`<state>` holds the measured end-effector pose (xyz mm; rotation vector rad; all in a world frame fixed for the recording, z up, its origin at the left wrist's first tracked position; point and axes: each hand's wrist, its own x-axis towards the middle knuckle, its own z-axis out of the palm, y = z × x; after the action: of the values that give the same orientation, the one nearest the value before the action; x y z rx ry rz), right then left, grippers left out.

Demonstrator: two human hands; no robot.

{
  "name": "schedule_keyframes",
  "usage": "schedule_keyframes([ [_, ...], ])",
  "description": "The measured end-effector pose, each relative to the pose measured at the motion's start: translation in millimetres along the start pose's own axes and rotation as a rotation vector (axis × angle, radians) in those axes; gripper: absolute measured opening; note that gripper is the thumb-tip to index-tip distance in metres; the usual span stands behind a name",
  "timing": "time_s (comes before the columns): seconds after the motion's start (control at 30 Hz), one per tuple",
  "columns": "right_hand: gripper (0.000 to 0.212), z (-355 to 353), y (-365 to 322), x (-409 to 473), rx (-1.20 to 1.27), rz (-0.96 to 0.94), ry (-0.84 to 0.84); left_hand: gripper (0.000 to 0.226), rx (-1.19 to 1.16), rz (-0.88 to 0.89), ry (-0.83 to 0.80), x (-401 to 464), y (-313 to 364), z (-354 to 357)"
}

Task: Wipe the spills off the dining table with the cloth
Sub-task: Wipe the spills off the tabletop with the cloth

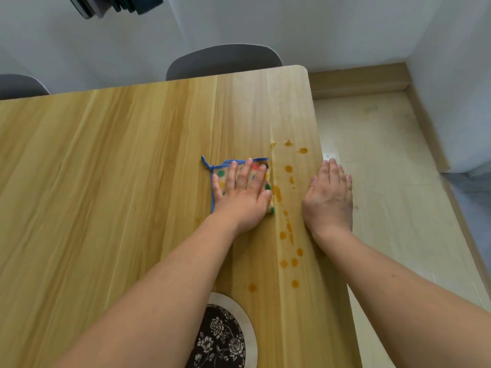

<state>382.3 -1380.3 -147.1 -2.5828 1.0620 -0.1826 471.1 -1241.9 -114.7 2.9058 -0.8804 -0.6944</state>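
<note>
A small cloth (221, 174) with coloured dots and a blue border lies flat on the wooden dining table (119, 160). My left hand (243, 193) presses on it, palm down, fingers spread. Just right of the cloth runs a line of orange-brown spill drops (288, 235), from near the far right part of the table toward me. The largest smear (276, 192) touches the cloth's right edge. My right hand (329, 195) rests flat at the table's right edge, fingers together, holding nothing.
A round plate (245, 322) with a dark floral middle sits at the near edge, partly under my left arm. Two grey chair backs (224, 59) (21, 86) stand behind the table. Pale tiled floor (385, 155) lies beyond the right edge.
</note>
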Motion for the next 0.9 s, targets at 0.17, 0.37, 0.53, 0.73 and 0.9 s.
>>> schedule_keyframes([
  [0.17,0.053,1,2,1,-0.012,-0.002,0.0,0.058,0.026,0.021,0.161,16,1,4],
  [0.37,0.053,-2,2,1,-0.013,0.003,-0.033,0.06,0.04,0.034,0.215,-62,-17,42],
  [0.53,0.053,-3,-1,-1,-0.022,-0.002,-0.033,0.061,0.111,0.101,0.079,-85,-44,42],
  [0.73,0.052,-5,-1,-1,-0.038,-0.003,-0.028,0.058,0.041,-0.023,0.095,-23,-57,4],
  [0.9,0.052,-3,2,-1,-0.043,-0.002,-0.027,0.057,0.043,-0.005,0.125,-18,-61,4],
])
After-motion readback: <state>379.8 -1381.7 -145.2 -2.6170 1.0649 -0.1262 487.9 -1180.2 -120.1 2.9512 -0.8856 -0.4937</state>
